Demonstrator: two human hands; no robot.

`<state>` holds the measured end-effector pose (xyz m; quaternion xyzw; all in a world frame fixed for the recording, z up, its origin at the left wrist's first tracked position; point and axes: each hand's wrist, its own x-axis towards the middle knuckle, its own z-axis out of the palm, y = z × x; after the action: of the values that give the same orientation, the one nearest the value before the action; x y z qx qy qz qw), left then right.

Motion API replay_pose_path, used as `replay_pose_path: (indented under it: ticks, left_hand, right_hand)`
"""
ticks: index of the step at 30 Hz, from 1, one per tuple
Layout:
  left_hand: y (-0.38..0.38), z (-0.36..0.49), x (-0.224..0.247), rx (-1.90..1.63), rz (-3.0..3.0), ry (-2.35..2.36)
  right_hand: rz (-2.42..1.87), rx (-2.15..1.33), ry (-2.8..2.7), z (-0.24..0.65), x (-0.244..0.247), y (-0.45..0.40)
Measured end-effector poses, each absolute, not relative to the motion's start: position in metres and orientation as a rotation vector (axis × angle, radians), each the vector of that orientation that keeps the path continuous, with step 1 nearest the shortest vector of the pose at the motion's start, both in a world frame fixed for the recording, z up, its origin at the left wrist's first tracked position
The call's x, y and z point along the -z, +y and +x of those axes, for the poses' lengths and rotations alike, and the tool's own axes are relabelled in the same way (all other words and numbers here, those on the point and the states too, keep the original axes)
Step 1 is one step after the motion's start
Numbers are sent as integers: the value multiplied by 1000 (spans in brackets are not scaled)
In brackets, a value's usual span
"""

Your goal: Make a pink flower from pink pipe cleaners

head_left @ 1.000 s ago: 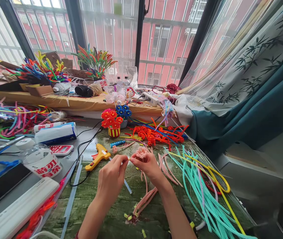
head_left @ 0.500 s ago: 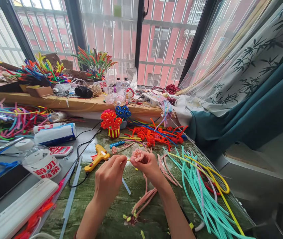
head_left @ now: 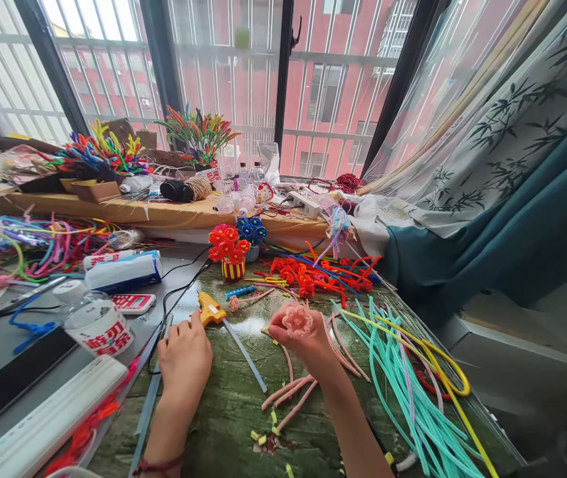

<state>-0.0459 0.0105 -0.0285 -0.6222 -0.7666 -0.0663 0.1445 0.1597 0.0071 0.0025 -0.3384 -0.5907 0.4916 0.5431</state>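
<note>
My right hand (head_left: 308, 338) is closed around a pink pipe-cleaner flower (head_left: 297, 321), its ruffled head facing up. A short pale yellow tip sticks out left of the thumb. To the left, my left hand (head_left: 184, 352) lies over the handle of a yellow hot glue gun (head_left: 212, 311), fingers curled on it; the handle is mostly hidden. The gun rests on the green tabletop with a translucent glue stick (head_left: 246, 355) coming out of its back end. Below my right hand lie pink pipe-cleaner stems (head_left: 288, 392) and small yellow pieces (head_left: 262, 439).
Teal pipe cleaners (head_left: 398, 385) spread over the right side. Red pipe-cleaner pieces (head_left: 308, 275) and a striped pot of red flowers (head_left: 232, 269) stand toward the back. A plastic bottle (head_left: 97, 325), a white power strip (head_left: 49, 418) and a black cable (head_left: 166, 295) lie left.
My left hand has let go of the yellow tip by the flower and moved left and down onto the glue gun. The right hand has turned the flower upward. The view has shifted slightly.
</note>
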Motion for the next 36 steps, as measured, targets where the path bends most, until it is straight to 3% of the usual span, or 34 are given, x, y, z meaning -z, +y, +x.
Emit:
replay_pose_path:
  ticks: [15, 22, 26, 32, 36]
  left_hand:
    - [26, -39, 40, 243, -1787, -2185]
    - [18, -37, 15, 461, -1622, -2230]
    - [14, -46, -5, 992, -1587, -2285]
    - [10, -55, -18, 2039, -2181, -2258]
    - [6, -59, -12, 2302, -2558, -2093]
  right_hand:
    - [-802, -1206, -1281, 163, 11, 14]
    - [-778, -1095, -1162, 169, 24, 29]
    - [-809, -1059, -1154, 166, 28, 32]
    - [-862, -1012, -1137, 158, 32, 33]
    - [-889, -965, -1154, 156, 31, 34]
